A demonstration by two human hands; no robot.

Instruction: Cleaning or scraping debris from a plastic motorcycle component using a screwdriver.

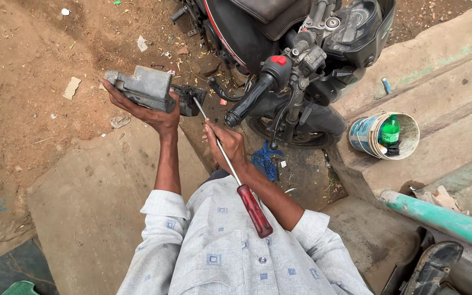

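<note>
Left hand (157, 112): grasps grey box (144, 87), raised for inspection.
Right hand (226, 143): clenched on screwdriver (230, 169) shaft, tip towards box.

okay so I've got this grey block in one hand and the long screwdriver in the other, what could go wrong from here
1. The left hand carries the grey block on an open palm; it could slip off onto the dirt.
2. The right hand grips the screwdriver on its shaft, the red handle trailing, so the tip may be hard to control and could jab the left wrist.
3. The motorcycle handlebar grip sits close; an elbow could knock it.
</note>
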